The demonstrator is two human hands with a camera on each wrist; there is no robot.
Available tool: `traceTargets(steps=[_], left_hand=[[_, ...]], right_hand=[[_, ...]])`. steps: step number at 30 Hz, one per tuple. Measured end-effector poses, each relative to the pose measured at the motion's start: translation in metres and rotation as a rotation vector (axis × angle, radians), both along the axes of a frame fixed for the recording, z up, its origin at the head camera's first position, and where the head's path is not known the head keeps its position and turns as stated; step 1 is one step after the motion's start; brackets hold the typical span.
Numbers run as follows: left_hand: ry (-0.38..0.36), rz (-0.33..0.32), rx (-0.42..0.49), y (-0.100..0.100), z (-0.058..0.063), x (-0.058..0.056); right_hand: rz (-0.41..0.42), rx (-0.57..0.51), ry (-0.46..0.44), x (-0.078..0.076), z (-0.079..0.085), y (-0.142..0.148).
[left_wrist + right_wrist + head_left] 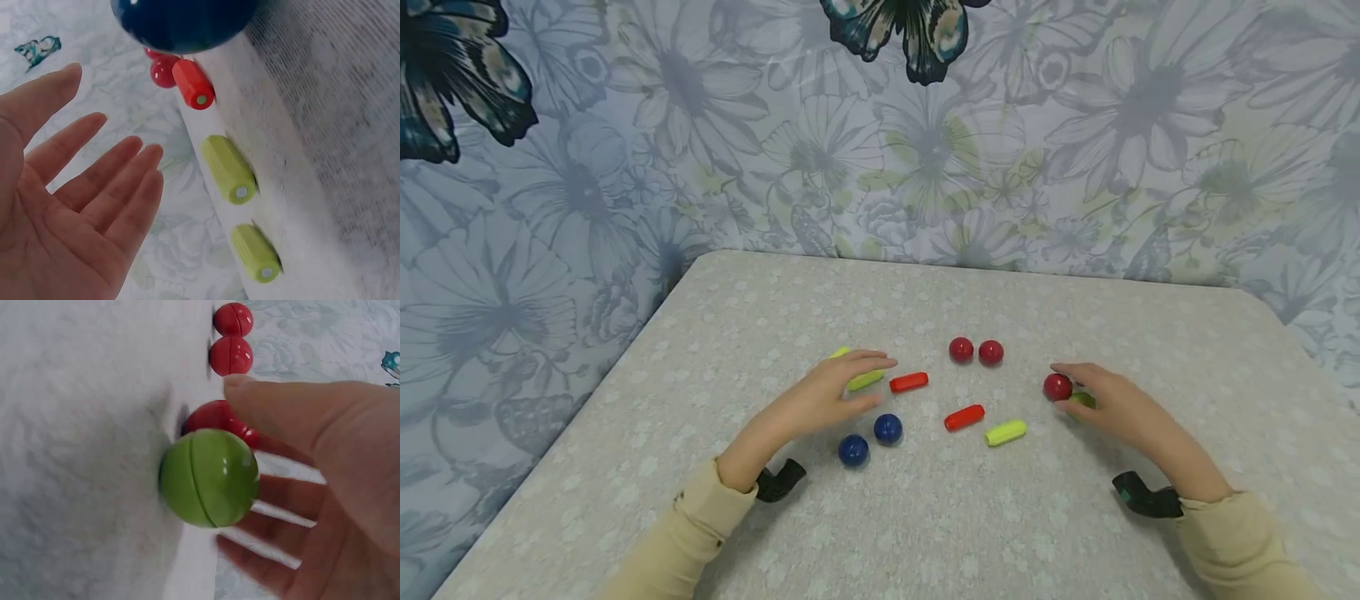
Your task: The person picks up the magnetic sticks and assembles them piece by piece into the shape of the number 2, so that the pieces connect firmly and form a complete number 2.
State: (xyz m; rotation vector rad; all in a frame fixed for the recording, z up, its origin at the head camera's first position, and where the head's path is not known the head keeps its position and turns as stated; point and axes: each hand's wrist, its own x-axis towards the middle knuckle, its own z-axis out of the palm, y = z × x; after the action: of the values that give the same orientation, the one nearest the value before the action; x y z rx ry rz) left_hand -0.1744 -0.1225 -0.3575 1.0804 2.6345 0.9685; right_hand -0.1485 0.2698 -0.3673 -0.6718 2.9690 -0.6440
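My left hand (823, 398) hovers with its fingers extended over two yellow-green sticks, partly covering the nearer stick (866, 381) and the farther stick (840, 352). The left wrist view shows nothing in its palm. Just beyond its fingertips lies a red stick (909, 382). Two glossy blue balls, one nearer me (853, 450) and one farther off (887, 429), sit below the thumb. On the right, my right hand (1116, 406) reaches around a red ball (1057, 387) and a green ball (209, 478), thumb and fingers fairly straight. Both balls appear to rest on the table; finger contact is unclear.
Two more red balls (961, 350) stand side by side toward the back. Between the hands lie another red stick (964, 417) and a yellow-green stick (1005, 432). The cloth-covered table (880, 533) ends at a flowered wall (880, 167).
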Motion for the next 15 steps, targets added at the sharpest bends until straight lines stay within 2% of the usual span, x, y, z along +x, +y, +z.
traceTargets(steps=[4, 7, 11, 15], left_hand=[[-0.052, -0.022, 0.048, 0.004, -0.003, 0.0], [-0.087, -0.024, 0.048, 0.006, -0.004, 0.001], [-0.117, -0.043, 0.016, 0.008, -0.007, 0.001], [-0.157, -0.074, -0.023, 0.009, -0.011, 0.0]], right_hand=[[0.035, -0.011, 0.091, 0.001, -0.003, -0.008], [0.066, -0.038, 0.142, 0.002, -0.003, -0.017], [0.146, -0.079, 0.134, 0.006, -0.006, -0.03], [0.234, -0.119, 0.072, 0.009, -0.012, -0.039]])
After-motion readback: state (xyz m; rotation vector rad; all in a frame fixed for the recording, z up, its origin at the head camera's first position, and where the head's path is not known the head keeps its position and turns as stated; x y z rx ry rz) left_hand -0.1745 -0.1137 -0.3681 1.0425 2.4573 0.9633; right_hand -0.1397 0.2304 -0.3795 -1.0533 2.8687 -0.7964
